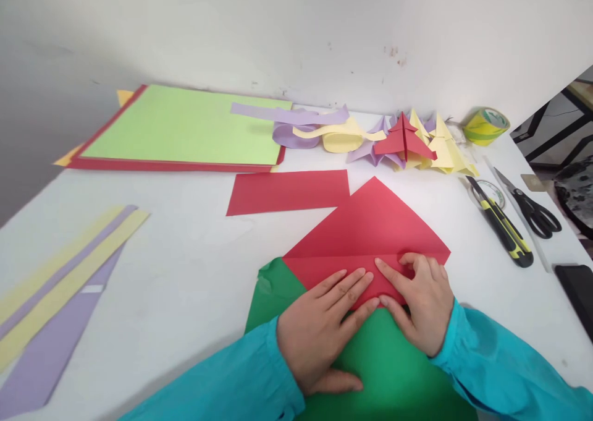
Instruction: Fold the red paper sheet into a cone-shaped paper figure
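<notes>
With the left hand (pixel 324 322) flat and spread above the green sheet (pixel 393 371) and the right hand (pixel 421 300) half-curled, grip unclear, press evenly on the red sheet (pixel 370 226) partly overlapping it, smoothing toward the crease (pixel 331 256) beyond.

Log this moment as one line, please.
left hand: fingers on creased red sheet | right hand: thumb and index finger touching it | underneath: green sheet | far right: utility knife, scissors
</notes>
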`<state>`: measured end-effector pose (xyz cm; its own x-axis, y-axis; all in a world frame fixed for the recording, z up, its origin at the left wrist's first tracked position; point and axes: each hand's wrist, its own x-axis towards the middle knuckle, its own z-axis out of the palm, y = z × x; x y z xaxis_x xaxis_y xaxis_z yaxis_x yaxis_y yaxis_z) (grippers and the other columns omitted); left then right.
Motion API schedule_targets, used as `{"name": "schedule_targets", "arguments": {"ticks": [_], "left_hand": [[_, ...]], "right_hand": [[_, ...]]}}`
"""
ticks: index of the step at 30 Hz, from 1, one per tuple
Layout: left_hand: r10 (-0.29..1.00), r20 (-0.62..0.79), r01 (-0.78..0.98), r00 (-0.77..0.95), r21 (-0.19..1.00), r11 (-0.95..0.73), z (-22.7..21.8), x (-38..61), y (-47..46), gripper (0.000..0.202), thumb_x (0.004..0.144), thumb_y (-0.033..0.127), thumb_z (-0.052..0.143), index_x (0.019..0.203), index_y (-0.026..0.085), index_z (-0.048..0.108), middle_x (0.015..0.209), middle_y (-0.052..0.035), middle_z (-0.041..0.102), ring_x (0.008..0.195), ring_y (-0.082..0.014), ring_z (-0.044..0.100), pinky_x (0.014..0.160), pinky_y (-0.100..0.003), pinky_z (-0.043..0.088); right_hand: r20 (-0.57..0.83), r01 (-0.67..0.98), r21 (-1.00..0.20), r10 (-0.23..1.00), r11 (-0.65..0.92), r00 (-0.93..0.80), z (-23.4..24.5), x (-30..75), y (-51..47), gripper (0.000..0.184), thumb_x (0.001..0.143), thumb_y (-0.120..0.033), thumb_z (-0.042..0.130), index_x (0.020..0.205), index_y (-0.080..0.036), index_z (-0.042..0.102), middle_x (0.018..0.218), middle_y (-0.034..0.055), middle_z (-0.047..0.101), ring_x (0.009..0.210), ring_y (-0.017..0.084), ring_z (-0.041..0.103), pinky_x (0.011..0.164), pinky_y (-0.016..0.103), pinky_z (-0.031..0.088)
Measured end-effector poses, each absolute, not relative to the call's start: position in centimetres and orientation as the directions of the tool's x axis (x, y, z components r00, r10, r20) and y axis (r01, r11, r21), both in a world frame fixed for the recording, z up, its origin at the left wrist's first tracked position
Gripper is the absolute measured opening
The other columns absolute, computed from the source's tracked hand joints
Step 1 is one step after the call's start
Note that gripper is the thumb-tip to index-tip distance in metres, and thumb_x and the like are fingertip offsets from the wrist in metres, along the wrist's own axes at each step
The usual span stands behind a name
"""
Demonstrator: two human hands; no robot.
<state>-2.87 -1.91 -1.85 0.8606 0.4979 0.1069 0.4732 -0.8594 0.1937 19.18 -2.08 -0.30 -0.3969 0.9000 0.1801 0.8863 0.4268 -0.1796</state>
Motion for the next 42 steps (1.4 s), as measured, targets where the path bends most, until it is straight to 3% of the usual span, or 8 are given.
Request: {"name": "schedule_targets", "arguments": {"ticks": [9,13,16,18,24,29,35,42], "left_hand": [[0.479,0.092,0.455,0.873,0.197,-0.868,-1.6,-3.0,-1.8,0.097,0.067,0.074,0.053,0.139,0.012,0.031,0.145,-0.0237,0.029,0.136,-0.0365,0.022,0.107,-0.052,0.025],[0.480,0.077,0.453,0.874,0.228,-0.862,-1.8,-3.2,-1.7,0.096,0.066,0.070,0.058,0.139,0.015,0.032,0.147,-0.0218,0.028,0.135,-0.0374,0.023,0.106,-0.053,0.026],[0.474,0.089,0.435,0.876,0.280,-0.856,-1.6,-3.4,-1.2,0.090,0.069,0.071,0.053,0.139,0.017,0.033,0.147,-0.0199,0.029,0.133,-0.0367,0.028,0.104,-0.052,0.028],[0.471,0.094,0.421,0.877,0.320,-0.848,-1.0,-3.4,-0.5,0.082,0.073,0.068,0.051,0.137,0.020,0.037,0.145,-0.0170,0.034,0.129,-0.0351,0.034,0.101,-0.051,0.032],[0.407,0.115,0.336,0.906,0.389,-0.858,0.9,-3.2,2.8,0.036,0.084,0.033,0.046,0.118,0.032,0.059,0.126,-0.0042,0.055,0.108,-0.0254,0.050,0.085,-0.041,0.037],[0.344,0.167,0.250,0.924,0.417,-0.874,0.3,-3.2,4.5,0.030,0.091,0.035,0.042,0.113,0.034,0.062,0.119,-0.0001,0.059,0.103,-0.0202,0.049,0.081,-0.035,0.034],[0.340,0.186,0.256,0.922,0.366,-0.895,-0.2,-2.9,4.8,0.034,0.096,0.029,0.032,0.119,0.024,0.057,0.113,-0.0010,0.063,0.096,-0.0170,0.050,0.077,-0.031,0.035],[0.379,0.216,0.320,0.900,0.263,-0.910,-0.1,-3.2,4.7,0.030,0.093,0.028,0.039,0.113,0.029,0.062,0.127,-0.0008,0.056,0.106,-0.0208,0.047,0.083,-0.035,0.035]], "right_hand": [[0.160,0.883,-0.258,0.918,0.393,-0.362,-0.3,19.3,-1.8,0.051,0.081,-0.048,0.053,0.129,-0.029,0.051,0.108,0.0103,0.044,0.093,0.026,0.044,0.076,0.042,0.037],[0.248,0.798,-0.316,0.856,0.514,-0.453,-0.1,20.6,-2.3,0.050,0.086,-0.042,0.049,0.130,-0.020,0.049,0.112,0.0132,0.044,0.099,0.027,0.044,0.080,0.043,0.039],[0.305,0.698,-0.308,0.762,0.647,-0.571,0.5,21.4,-3.0,0.041,0.087,-0.035,0.048,0.125,-0.020,0.053,0.119,0.0135,0.044,0.105,0.028,0.042,0.083,0.046,0.037],[0.292,0.640,-0.286,0.701,0.713,-0.651,0.7,21.7,-3.0,0.036,0.087,-0.033,0.047,0.120,-0.021,0.057,0.120,0.0128,0.046,0.106,0.029,0.043,0.084,0.048,0.036],[0.215,0.546,-0.285,0.608,0.788,-0.764,0.7,22.0,-1.7,0.033,0.086,-0.036,0.049,0.115,-0.025,0.060,0.112,0.0094,0.055,0.105,0.026,0.045,0.090,0.051,0.032],[0.160,0.515,-0.251,0.560,0.819,-0.813,1.0,22.0,-0.7,0.037,0.087,-0.043,0.047,0.120,-0.029,0.059,0.109,0.0096,0.054,0.102,0.026,0.046,0.089,0.051,0.030],[0.143,0.477,-0.308,0.536,0.823,-0.832,1.2,21.8,0.1,0.039,0.088,-0.048,0.045,0.117,-0.028,0.061,0.101,0.0091,0.053,0.094,0.024,0.045,0.084,0.047,0.031],[0.152,0.481,-0.300,0.540,0.823,-0.828,1.2,21.8,0.2,0.039,0.087,-0.048,0.046,0.117,-0.028,0.062,0.102,0.0089,0.052,0.095,0.024,0.044,0.085,0.047,0.032]]}}
